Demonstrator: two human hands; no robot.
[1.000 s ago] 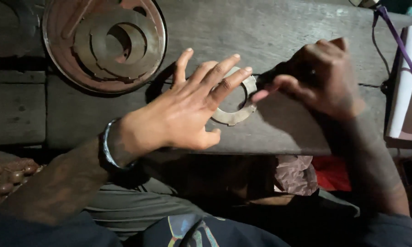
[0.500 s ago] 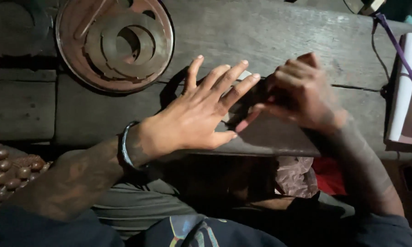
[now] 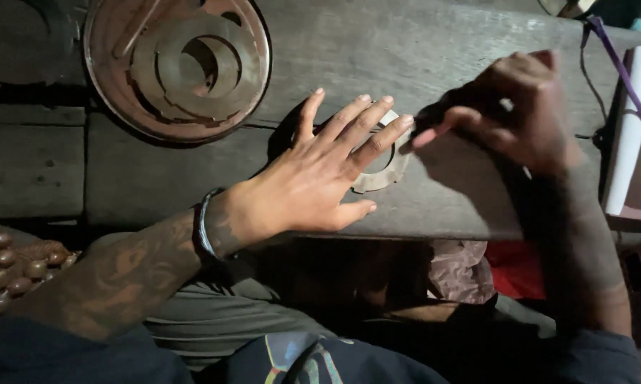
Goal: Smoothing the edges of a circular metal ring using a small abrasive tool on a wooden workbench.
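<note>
Ring: flat toothed metal ring [image 3: 383, 165] lies on the wooden counter [image 3: 420, 57], near its front edge, more covered than a second ago
Left hand: left hand [image 3: 320, 178] now pressed flatter; fingers [image 3: 363, 121] splayed open across the ring, pinning it
Right hand: right hand [image 3: 512, 121] has closed in at the ring's right rim; fingers pinched shut on a small dark tool, kind unclear
Beyond: round rusty tray [image 3: 178, 67] of metal rings, back left, well apart

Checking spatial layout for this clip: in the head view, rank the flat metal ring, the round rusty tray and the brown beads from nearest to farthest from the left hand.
From the left hand:
1. Flat metal ring, under its fingers.
2. Round rusty tray, upper left on the bench.
3. Brown beads, far left edge, beside the forearm.
</note>
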